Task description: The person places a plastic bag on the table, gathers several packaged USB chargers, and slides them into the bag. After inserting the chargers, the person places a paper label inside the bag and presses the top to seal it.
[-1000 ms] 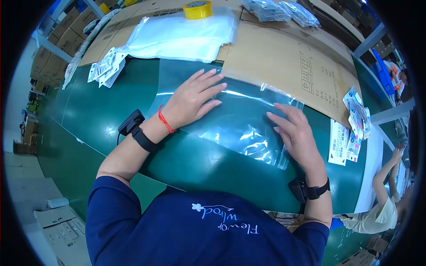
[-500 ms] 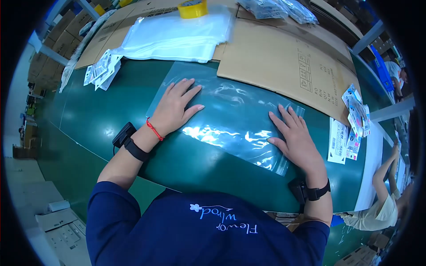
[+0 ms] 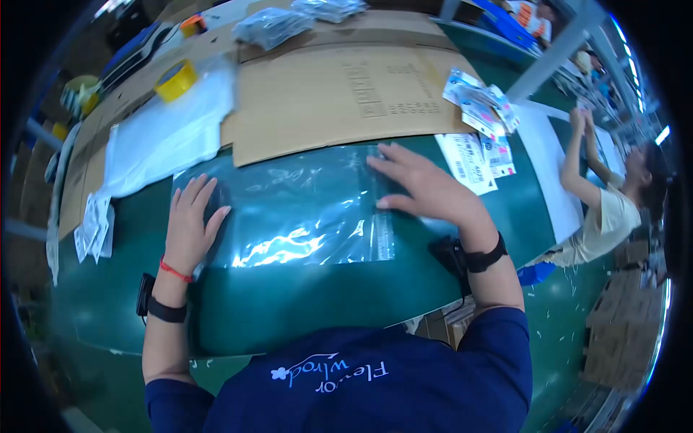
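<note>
A clear plastic bag [image 3: 296,209] lies flat on the green table [image 3: 281,307], its surface shiny with reflected light. My left hand [image 3: 190,227] rests on the bag's left end with the fingers stretched out. Over the bag's right end is my right hand [image 3: 426,184], its fingers spread and pointing left, the thumb apart from them. Neither hand grips anything. Both wrists wear black straps, and a red cord circles the left one.
Beyond the bag lies a flat cardboard sheet [image 3: 346,94]. A stack of white plastic bags [image 3: 162,141] with a yellow tape roll [image 3: 175,81] sits far left. Printed cards [image 3: 480,108] and label sheets [image 3: 465,162] lie at right; more cards [image 3: 94,227] at left. A co-worker [image 3: 603,195] stands at right.
The view has swung to the right, so the table's things appear farther left. My right hand has turned, its fingers now pointing left across the bag's far right corner. The left hand stays on the left end.
</note>
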Demonstrator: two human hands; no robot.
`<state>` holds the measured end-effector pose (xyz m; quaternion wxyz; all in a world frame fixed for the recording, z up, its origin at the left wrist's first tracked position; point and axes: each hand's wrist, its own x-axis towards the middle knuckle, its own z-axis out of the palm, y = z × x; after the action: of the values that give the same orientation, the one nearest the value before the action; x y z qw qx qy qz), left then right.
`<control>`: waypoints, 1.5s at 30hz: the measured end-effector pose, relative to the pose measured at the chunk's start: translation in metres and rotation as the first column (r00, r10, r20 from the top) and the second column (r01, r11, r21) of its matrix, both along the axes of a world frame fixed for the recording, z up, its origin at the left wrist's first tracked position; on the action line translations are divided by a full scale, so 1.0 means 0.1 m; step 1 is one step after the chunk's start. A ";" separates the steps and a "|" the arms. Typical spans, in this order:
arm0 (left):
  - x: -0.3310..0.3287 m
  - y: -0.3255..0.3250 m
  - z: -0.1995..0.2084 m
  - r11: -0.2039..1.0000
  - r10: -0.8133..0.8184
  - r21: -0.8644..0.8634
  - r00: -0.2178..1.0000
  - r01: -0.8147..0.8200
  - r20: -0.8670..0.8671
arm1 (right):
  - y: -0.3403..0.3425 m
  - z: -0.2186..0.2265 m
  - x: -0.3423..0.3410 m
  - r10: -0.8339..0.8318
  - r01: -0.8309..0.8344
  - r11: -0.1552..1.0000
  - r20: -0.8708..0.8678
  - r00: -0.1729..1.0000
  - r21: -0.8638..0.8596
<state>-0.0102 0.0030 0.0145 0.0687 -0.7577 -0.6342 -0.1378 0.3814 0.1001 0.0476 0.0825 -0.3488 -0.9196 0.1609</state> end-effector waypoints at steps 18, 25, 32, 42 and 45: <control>1.02 0.21 -0.14 0.881 -0.467 0.077 0.830 0.467 0.305 | 2.02 -0.17 1.52 -0.940 0.940 0.338 -0.048 0.337 -0.034; 1.02 0.27 -0.13 0.884 -0.449 0.067 0.801 0.463 0.395 | 1.92 -0.09 0.97 -0.775 0.776 0.623 0.059 0.630 -0.101; 0.98 0.30 -0.11 0.894 -0.424 0.042 0.811 0.446 0.403 | 1.50 -0.07 -0.12 -0.382 0.379 0.918 -0.004 0.924 -0.115; 0.99 0.26 -0.11 0.886 -0.449 0.089 0.794 0.455 0.410 | 1.20 0.13 0.82 -0.846 0.903 0.360 -0.326 0.422 0.234; 0.98 0.26 -0.12 0.865 -0.490 0.117 0.770 0.488 0.410 | 0.93 0.05 1.10 -0.976 0.968 0.217 -0.006 0.219 0.124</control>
<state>0.0875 0.0295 0.0022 -0.1084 -0.8473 -0.4144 -0.3139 0.4909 0.1932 0.0526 0.1485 -0.8471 -0.5100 0.0146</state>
